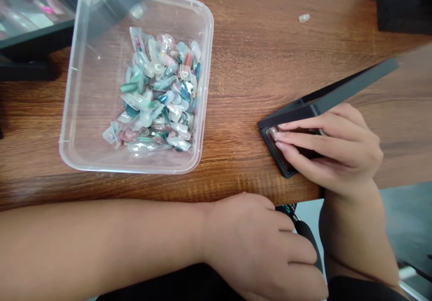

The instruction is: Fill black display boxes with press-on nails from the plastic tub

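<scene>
My right hand [340, 143] reaches between the raised lid and the base of a small black case [281, 157]. Its fingertips come together on a clear false nail [274, 133] at the inner corner. My left hand [263, 247] is curled closed at the table's front edge, back of the hand up. Its fingertips are hidden, so whatever they hold, if anything, does not show. To the left, a clear plastic tub [135, 168] contains a heap of false nails [158, 94] in teal, white and pink.
A black-framed box [37, 35] with long false nails stands at the upper left. One loose clear nail [304, 18] lies on the wooden table [243, 67]. Another black box [405, 6] sits at the upper right. The table's front edge runs beneath the hands.
</scene>
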Demonstrator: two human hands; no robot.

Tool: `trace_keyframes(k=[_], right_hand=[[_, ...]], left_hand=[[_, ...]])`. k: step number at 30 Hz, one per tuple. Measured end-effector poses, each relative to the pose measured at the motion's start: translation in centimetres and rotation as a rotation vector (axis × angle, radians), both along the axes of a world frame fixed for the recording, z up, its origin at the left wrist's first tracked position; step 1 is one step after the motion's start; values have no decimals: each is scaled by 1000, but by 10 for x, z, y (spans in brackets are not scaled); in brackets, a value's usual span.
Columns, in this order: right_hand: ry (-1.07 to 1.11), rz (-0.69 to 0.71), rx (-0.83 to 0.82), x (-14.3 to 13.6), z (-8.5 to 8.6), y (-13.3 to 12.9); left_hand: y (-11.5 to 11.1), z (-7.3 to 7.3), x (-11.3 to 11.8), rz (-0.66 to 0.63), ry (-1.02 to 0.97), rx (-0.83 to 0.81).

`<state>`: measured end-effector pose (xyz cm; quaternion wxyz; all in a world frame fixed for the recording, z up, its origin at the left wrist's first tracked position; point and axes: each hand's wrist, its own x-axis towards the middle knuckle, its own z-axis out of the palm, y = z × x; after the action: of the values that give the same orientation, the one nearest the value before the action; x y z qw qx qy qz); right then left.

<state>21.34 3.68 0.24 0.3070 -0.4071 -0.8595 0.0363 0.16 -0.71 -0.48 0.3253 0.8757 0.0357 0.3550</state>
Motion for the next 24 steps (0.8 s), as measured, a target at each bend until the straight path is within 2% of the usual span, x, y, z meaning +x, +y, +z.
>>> trace_keyframes(k=[7,13,24], right_hand=[[46,-1,-71,0,4,-1],[50,-39,-36,0,2,-1],[143,-7,-99,-2,0,-3]], left_hand=[[0,-1,1,-9,6,-6],[1,-1,1,-18,5,-19],[-1,0,0,-46,46,-9]])
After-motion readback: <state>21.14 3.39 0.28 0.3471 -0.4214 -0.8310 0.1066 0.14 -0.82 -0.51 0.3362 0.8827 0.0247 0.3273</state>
